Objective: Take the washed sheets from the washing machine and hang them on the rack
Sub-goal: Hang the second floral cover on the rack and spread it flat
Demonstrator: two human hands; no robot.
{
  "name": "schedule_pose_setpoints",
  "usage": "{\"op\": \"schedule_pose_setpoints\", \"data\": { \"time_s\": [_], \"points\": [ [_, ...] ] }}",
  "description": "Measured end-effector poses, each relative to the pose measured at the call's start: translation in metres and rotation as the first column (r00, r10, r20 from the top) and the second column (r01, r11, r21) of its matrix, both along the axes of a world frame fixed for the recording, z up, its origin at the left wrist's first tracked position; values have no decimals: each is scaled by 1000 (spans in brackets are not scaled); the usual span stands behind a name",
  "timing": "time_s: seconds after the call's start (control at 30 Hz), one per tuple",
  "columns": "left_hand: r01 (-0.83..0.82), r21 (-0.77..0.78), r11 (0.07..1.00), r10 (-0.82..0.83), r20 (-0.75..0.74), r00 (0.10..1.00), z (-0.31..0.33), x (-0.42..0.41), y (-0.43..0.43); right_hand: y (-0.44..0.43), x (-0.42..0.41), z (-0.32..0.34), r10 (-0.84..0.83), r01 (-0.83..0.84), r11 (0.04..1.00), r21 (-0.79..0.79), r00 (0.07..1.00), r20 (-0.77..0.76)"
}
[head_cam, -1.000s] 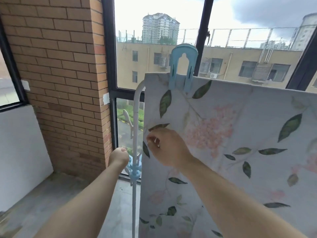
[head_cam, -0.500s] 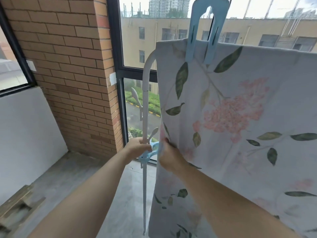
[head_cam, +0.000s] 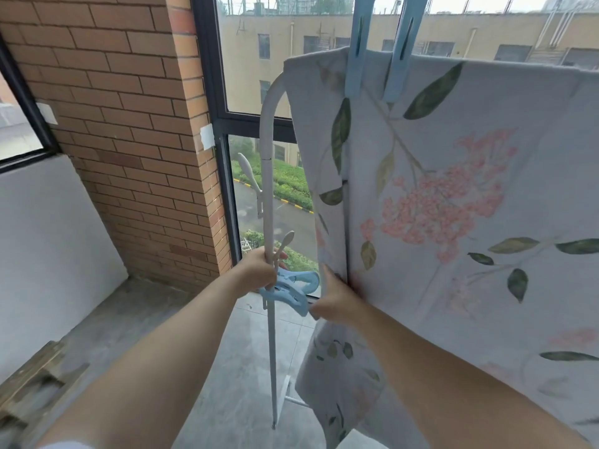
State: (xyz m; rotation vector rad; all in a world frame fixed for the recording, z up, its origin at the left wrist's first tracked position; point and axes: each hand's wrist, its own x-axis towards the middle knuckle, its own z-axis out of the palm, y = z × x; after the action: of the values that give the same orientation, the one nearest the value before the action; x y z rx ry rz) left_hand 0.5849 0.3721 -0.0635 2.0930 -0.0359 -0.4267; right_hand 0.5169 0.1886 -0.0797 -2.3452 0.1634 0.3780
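Sheet (head_cam: 453,286) upright, top edge along rack (head_cam: 266,176)

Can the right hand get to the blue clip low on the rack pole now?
Probably yes. The right hand is just beside the blue clip, with nothing between them. But it pinches the edge of the sheet, and the left hand grips the rack pole there.
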Motion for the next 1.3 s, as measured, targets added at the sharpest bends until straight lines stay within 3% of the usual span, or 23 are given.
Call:
{"op": "schedule_pose_setpoints", "data": {
  "time_s": [0.07,0.13,0.23,0.33,0.47,0.63,0.77,0.87,0.93,1.0,1.13,1.3],
  "points": [
    [-23,-22,999,24,6,1000,2,-3,-2,2,-2,-6,99,-98,995,18,994,-46],
    [-57,-26,998,57,16,998,-1,-4,-3,5,-3,-10,129,-129,992,-9,992,2],
    [-75,-26,997,76,38,996,-4,-3,-2,15,-6,-14,94,-80,992,-97,984,149],
    [-71,8,997,70,114,991,1,-2,-5,22,-10,-19,26,22,972,-233,979,203],
    [-96,-22,995,98,207,973,18,-7,0,28,-17,-19,85,30,936,-352,948,306],
    [-92,107,990,52,327,944,22,-11,8,23,-23,-8,145,57,918,-392,873,466],
    [-157,205,966,62,404,912,26,-20,8,5,-36,10,194,19,903,-429,874,446],
    [-296,134,946,216,423,880,35,-29,-1,-15,-49,26,193,-41,944,-326,873,449],
    [-481,-82,873,448,525,724,46,-46,-14,-30,-59,30,234,-105,960,-261,814,533],
    [-518,-279,808,562,628,539,58,-62,-34,-48,-71,29,154,-46,983,-177,726,670],
    [-302,-442,845,534,735,419,92,-80,-75,-72,-93,40,-150,122,987,101,525,837],
    [-147,-313,938,346,852,393,129,-86,-133,-113,-122,90,-487,163,873,460,269,831]
  ]
}}
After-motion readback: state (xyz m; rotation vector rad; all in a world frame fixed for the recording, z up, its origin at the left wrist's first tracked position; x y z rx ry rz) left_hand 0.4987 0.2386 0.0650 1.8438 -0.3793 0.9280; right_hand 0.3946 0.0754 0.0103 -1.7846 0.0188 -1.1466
